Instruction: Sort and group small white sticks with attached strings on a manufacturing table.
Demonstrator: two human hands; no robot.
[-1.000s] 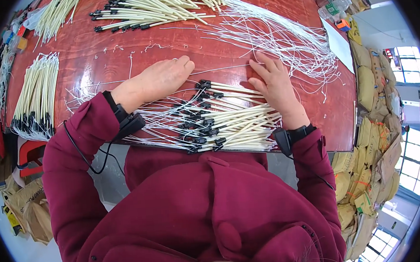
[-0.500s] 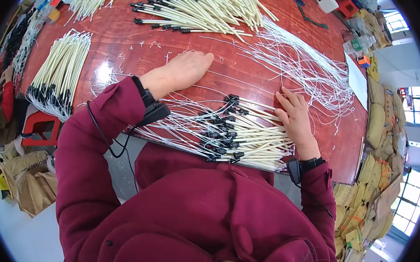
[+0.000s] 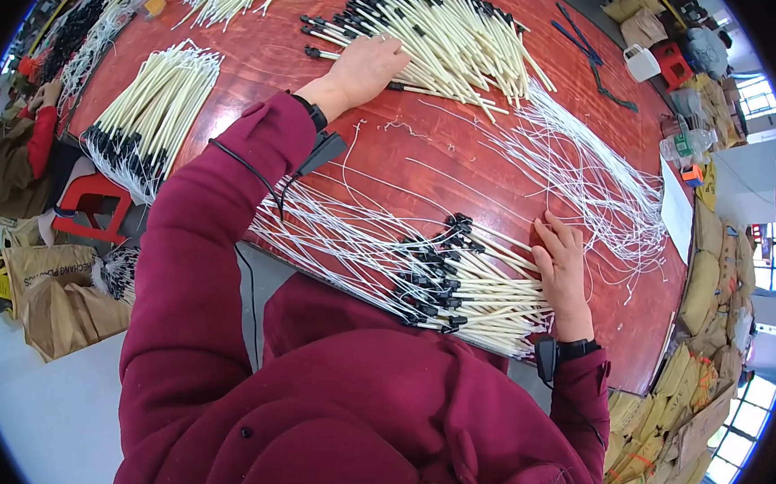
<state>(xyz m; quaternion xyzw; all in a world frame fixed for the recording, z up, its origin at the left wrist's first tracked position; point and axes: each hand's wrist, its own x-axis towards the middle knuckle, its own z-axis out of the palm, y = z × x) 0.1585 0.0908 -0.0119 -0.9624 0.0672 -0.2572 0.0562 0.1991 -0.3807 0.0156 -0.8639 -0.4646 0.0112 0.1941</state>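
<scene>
My left hand [image 3: 363,71] reaches over the near left edge of a far pile of thin cream-coloured rods [image 3: 446,40] with black end pieces. Its fingers bend down among the rods, and the fingertips are hidden. By the near edge of the table my right hand [image 3: 562,261] has its fingers apart, lying against the right ends of a second bundle of cream rods [image 3: 500,297]. Black end pieces [image 3: 430,270] sit on the left side of that bundle, and long thin white strands [image 3: 334,237] trail from them to the left.
The red wooden table [image 3: 456,179] also carries a cream rod stack [image 3: 158,105] at left, loose white strands [image 3: 620,208] at right, dark blue strips [image 3: 586,48] and a white sheet [image 3: 675,208]. A red stool [image 3: 97,204] and a co-worker's red sleeve [image 3: 39,145] show at left.
My left hand has moved away from me, from the bare tabletop onto the far rod pile. The right hand stays beside the near bundle. The whole view has shifted slightly.
</scene>
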